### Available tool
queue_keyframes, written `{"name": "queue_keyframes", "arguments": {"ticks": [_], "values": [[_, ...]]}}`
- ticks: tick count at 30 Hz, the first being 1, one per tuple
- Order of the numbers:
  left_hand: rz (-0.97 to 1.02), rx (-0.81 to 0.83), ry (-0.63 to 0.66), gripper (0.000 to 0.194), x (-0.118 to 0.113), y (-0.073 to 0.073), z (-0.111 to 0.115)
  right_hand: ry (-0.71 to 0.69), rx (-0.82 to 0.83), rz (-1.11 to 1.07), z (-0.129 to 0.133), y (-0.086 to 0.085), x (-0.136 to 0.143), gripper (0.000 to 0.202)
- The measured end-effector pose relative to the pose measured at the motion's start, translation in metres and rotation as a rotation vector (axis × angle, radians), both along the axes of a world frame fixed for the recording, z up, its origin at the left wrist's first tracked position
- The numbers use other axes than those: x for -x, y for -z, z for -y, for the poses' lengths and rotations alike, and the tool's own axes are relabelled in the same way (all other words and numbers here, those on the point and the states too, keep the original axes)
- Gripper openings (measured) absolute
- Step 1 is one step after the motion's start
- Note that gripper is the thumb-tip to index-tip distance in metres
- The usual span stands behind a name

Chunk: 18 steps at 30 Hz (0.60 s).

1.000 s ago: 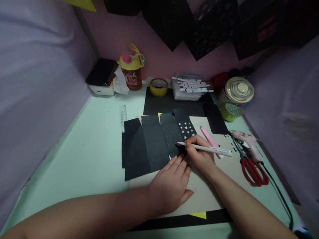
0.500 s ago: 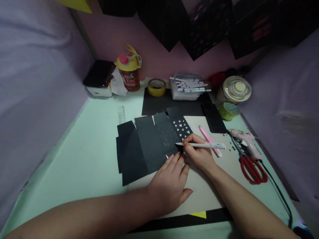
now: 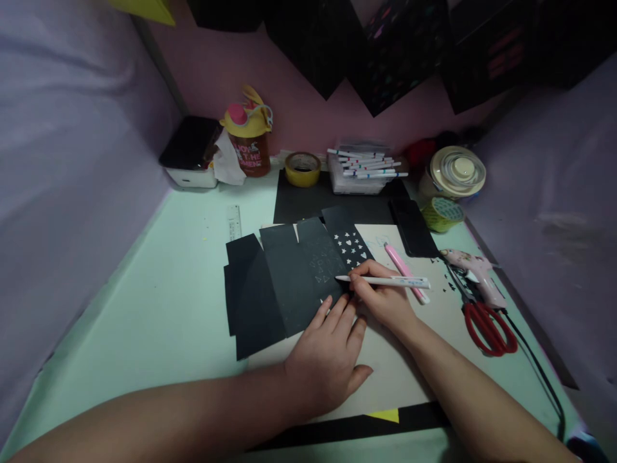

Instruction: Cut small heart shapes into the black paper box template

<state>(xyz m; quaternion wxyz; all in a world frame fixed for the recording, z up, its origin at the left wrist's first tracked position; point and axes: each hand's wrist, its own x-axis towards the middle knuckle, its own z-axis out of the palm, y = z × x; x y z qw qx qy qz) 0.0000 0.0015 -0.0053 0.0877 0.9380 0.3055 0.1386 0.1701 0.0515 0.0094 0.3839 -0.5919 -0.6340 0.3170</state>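
A folded black paper sheet (image 3: 284, 283) lies on the pale green table (image 3: 159, 308), with small drawn triangles on one panel and cut-out stars and hearts on the panel to its right. My left hand (image 3: 328, 354) lies flat, fingertips pressing the paper's near edge. My right hand (image 3: 383, 299) grips a white pen (image 3: 385, 281), whose tip touches the black paper beside the triangles.
A pink pen (image 3: 405, 271), pink glue gun (image 3: 470, 270) and red scissors (image 3: 486, 325) lie to the right on a beige mat (image 3: 400, 373). At the back stand a bottle (image 3: 248, 145), yellow tape roll (image 3: 303, 168), marker box (image 3: 361, 170), tape rolls (image 3: 446, 213) and a ruler (image 3: 234, 222).
The view shifted slightly. The pen tip has moved a little left along the triangle panel, and more drawn triangles show. My left hand stays pressed on the paper.
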Motion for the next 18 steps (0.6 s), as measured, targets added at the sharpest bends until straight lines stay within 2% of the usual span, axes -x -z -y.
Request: {"name": "queue_keyframes", "arguments": {"ticks": [18], "values": [[-0.013, 0.033, -0.01, 0.065, -0.0008, -0.0046, -0.0004, -0.018, -0.011, 0.039, 0.0002, -0.003, 0.0022, 0.015]]}}
